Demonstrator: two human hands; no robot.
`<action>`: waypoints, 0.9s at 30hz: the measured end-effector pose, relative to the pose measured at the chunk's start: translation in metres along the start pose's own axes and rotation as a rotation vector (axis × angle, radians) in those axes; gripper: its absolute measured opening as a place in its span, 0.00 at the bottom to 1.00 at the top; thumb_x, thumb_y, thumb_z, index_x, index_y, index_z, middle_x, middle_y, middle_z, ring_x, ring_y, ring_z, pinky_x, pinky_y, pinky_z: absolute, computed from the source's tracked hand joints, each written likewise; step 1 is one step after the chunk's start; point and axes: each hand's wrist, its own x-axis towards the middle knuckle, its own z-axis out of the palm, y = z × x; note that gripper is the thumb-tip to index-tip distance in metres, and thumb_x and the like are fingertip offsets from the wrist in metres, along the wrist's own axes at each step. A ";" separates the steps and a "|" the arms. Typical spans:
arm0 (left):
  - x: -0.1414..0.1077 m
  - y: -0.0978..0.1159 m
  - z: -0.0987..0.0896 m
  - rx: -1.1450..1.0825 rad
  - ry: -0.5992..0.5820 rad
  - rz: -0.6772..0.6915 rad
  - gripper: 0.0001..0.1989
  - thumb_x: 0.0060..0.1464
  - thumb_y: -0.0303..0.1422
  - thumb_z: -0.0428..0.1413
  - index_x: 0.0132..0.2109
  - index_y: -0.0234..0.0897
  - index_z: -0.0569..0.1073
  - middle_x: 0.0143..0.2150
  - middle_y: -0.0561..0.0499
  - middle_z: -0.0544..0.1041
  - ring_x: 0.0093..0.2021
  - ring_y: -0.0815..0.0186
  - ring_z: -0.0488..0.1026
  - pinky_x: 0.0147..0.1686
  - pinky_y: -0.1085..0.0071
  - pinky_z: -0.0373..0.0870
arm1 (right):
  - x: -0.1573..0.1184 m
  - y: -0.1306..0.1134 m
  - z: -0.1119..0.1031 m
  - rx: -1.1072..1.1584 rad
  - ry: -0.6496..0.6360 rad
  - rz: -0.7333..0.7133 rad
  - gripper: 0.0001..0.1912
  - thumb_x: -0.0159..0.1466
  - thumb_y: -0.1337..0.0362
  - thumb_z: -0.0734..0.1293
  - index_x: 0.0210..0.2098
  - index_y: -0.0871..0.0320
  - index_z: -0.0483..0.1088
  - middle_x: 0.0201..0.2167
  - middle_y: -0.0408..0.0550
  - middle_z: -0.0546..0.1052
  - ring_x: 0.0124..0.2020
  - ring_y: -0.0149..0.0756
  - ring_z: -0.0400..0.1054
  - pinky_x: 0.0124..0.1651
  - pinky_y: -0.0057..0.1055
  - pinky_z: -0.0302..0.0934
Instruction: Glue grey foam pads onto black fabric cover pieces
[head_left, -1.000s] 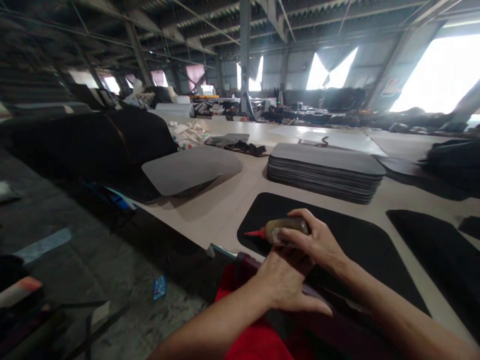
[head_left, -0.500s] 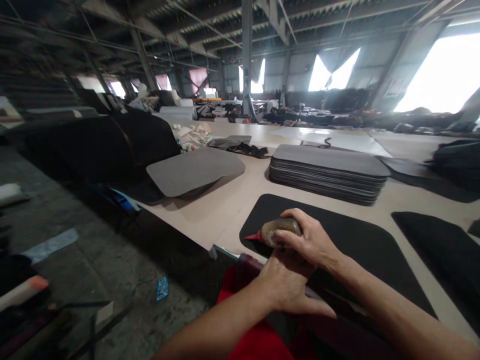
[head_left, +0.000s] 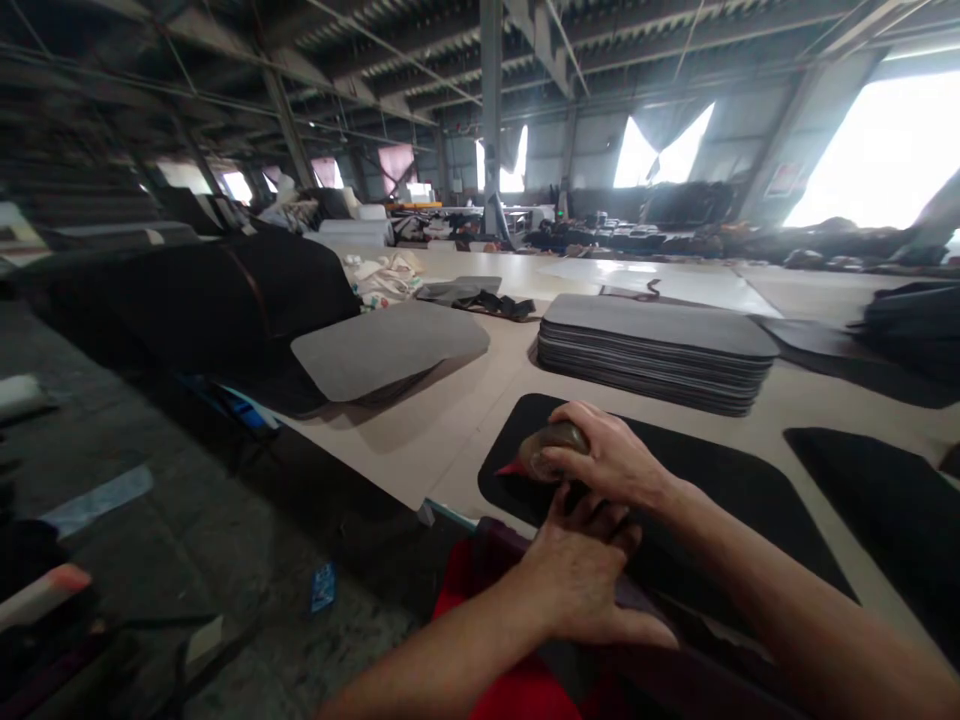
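My right hand (head_left: 604,455) is wrapped round a squeeze bottle (head_left: 550,448) with brownish contents. The bottle lies tilted on its side, its red pointed nozzle aimed left, low over the near-left part of a black mat piece (head_left: 705,480) with rounded corners. Just below it, my left hand (head_left: 581,570) lies palm down at the mat's near edge with thumb and fingers spread. Whether its fingertips press on the mat is hard to tell.
Behind the mat stands a stack of grey-topped mats (head_left: 652,350). More mat pieces (head_left: 390,345) lie at the left by a large black roll (head_left: 202,295). Another black piece (head_left: 885,500) is at the right. The table's near edge (head_left: 360,460) drops to the floor.
My right hand and the bottle have shifted slightly up and away from my left hand. My left hand has moved a little down, its fingers now more visible.
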 end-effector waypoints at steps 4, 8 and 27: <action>0.003 -0.001 -0.001 -0.047 -0.059 -0.002 0.50 0.53 0.71 0.42 0.68 0.38 0.60 0.70 0.41 0.60 0.71 0.46 0.48 0.68 0.37 0.42 | 0.011 0.011 -0.002 -0.054 0.037 0.021 0.13 0.64 0.57 0.67 0.46 0.55 0.67 0.41 0.47 0.74 0.41 0.41 0.68 0.44 0.34 0.58; 0.001 0.000 0.001 -0.071 -0.048 -0.023 0.52 0.52 0.72 0.40 0.69 0.38 0.57 0.71 0.42 0.58 0.72 0.47 0.48 0.68 0.36 0.42 | 0.023 0.025 -0.003 -0.086 0.078 0.041 0.14 0.65 0.55 0.66 0.46 0.55 0.68 0.42 0.48 0.74 0.43 0.42 0.68 0.45 0.35 0.58; 0.003 -0.002 -0.001 -0.144 -0.050 -0.019 0.51 0.50 0.72 0.42 0.68 0.41 0.58 0.71 0.43 0.58 0.73 0.48 0.47 0.68 0.34 0.39 | 0.076 0.077 -0.017 -0.330 0.150 0.319 0.16 0.64 0.51 0.65 0.45 0.55 0.68 0.43 0.52 0.75 0.43 0.46 0.70 0.38 0.33 0.55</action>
